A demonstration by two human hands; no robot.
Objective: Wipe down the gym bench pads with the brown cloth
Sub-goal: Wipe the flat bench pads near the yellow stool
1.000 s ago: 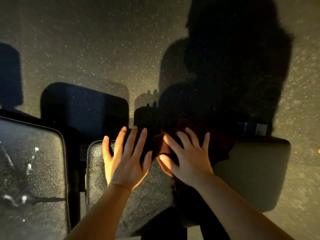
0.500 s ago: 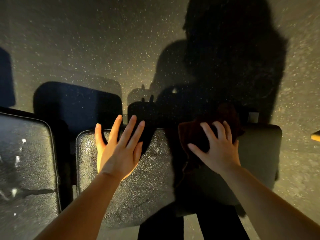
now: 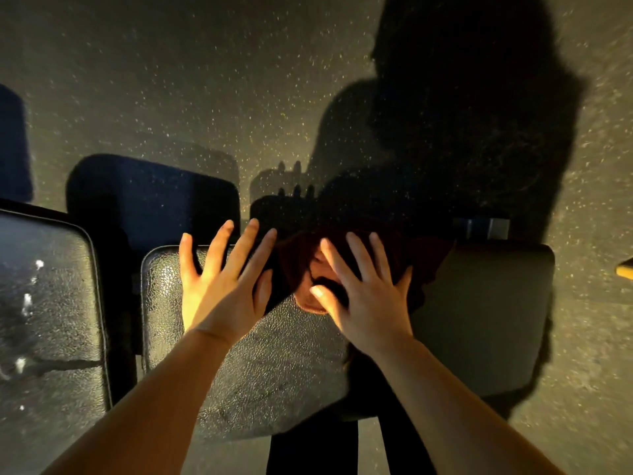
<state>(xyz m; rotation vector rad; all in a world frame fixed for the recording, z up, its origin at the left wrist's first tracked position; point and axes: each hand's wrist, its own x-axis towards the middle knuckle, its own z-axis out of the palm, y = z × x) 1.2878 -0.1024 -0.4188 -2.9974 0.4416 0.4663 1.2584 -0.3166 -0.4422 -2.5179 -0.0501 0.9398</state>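
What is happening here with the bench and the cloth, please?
A person is wiping a black gym bench pad with a brown cloth. The right hand presses the cloth flat on the far part of the pad with its fingers spread. The left hand lies open beside the cloth, over the pad's left side. A second pad at the left shows white specks and a crack. The floor behind is speckled, and the person's shadow falls over it.

Glossy, pebbled leather-like bench pad (image 3: 274, 365); soft brown cloth (image 3: 301, 262); floor (image 3: 171, 97) seemingly speckled rubber.
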